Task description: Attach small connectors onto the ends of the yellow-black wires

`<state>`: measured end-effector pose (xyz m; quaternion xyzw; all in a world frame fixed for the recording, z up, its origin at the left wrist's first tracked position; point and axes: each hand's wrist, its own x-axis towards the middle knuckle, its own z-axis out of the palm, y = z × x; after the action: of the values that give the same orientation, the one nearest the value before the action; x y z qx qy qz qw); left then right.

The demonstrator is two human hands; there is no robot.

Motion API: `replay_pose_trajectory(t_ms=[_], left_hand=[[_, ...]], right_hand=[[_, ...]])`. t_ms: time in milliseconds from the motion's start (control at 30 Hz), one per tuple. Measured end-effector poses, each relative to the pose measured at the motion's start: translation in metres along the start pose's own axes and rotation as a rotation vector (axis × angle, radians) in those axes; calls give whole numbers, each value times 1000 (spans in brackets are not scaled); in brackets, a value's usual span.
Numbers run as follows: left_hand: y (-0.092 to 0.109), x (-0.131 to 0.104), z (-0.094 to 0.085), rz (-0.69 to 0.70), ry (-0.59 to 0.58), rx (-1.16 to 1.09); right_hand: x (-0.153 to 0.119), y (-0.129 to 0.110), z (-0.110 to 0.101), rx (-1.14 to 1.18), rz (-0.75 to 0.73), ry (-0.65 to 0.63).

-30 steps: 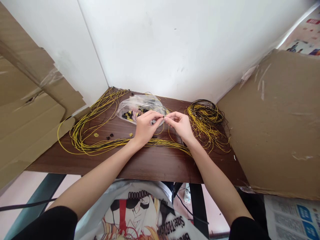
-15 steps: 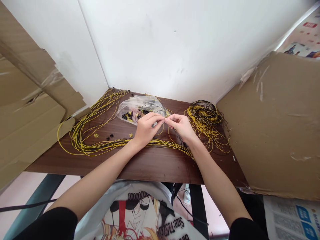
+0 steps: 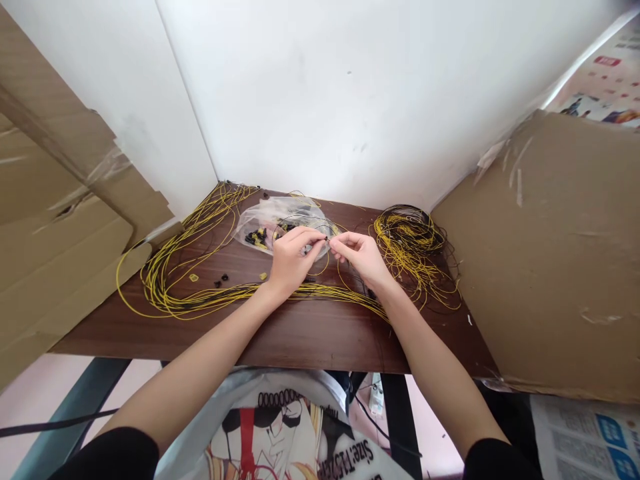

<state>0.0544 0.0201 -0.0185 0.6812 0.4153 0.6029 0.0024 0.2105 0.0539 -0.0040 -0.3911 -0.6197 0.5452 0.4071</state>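
Observation:
My left hand pinches a small black connector between thumb and forefinger, over the table's middle. Close on its right, my right hand has thumb and forefinger pressed together at a thin wire end, too small to make out fully. Behind both hands lies a clear plastic bag with black and yellow connectors inside. A long bundle of yellow and black wires runs beneath my wrists and bends round at the left. At the right is a tangled coil of similar wires.
On the brown table, loose yellow and black connectors lie left of my hands. Cardboard stands at the left and right. A white wall rises behind.
The black connector now shows between my left fingertips, and my hands' fingertips are slightly farther apart. The view has shifted slightly.

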Motion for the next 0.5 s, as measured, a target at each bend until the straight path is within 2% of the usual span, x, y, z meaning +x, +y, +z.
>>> replay_pose_trajectory(t_ms=[233, 500], left_hand=[[1, -1, 0, -2, -34, 0], [2, -4, 2, -18, -49, -53]], right_hand=[[-1, -2, 1, -13, -19, 44], [-1, 2, 2, -2, -70, 20]])
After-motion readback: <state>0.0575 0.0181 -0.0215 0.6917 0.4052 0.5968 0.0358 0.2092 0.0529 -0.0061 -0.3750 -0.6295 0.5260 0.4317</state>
